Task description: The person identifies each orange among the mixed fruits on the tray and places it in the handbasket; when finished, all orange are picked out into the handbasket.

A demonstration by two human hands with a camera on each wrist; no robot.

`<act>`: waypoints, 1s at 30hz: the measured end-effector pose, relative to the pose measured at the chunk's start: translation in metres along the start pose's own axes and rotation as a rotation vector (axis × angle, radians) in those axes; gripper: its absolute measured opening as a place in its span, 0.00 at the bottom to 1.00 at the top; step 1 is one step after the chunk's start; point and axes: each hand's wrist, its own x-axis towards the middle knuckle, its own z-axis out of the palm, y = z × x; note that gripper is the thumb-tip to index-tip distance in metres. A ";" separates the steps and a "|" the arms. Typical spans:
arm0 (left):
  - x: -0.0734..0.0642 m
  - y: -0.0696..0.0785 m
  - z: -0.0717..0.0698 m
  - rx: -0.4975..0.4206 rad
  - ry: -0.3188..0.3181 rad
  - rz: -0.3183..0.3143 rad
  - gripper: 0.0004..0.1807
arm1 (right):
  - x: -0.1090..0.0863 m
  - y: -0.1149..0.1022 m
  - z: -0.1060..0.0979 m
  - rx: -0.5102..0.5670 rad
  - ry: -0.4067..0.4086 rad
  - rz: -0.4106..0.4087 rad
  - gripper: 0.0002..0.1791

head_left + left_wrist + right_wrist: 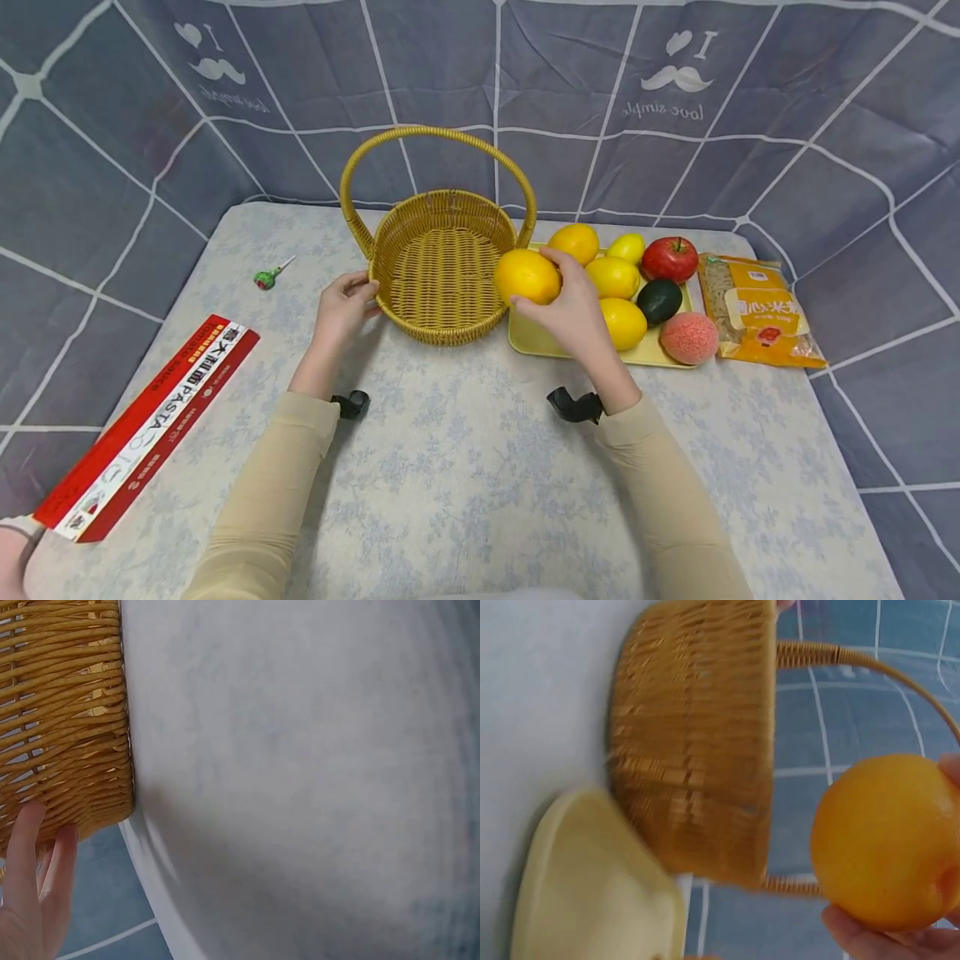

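Observation:
My left hand [343, 308] holds the left rim of a round woven basket [446, 336] with a tall arched handle; in the left wrist view, its fingers [28, 832] touch the basket's wicker wall [71, 727]. Nothing lies inside the basket. In my right hand [573, 308] is an orange [527, 277], gripped between thumb and fingers near the basket's right rim. The right wrist view shows the orange [889, 844] raised beside the basket [697, 735]. Under that hand stands a pale yellow tray [536, 337] of fruit.
On the tray are an orange [573, 243], several lemons [612, 277], a red apple [670, 259], a dark green avocado [660, 302] and a pink peach [689, 338]. A noodle bag [761, 312] lies right of it. At left are a lollipop [266, 278] and a pasta box [150, 425].

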 end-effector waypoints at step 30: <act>-0.009 -0.006 0.003 0.035 0.001 0.086 0.29 | 0.087 -0.044 0.132 0.059 -0.215 0.121 0.43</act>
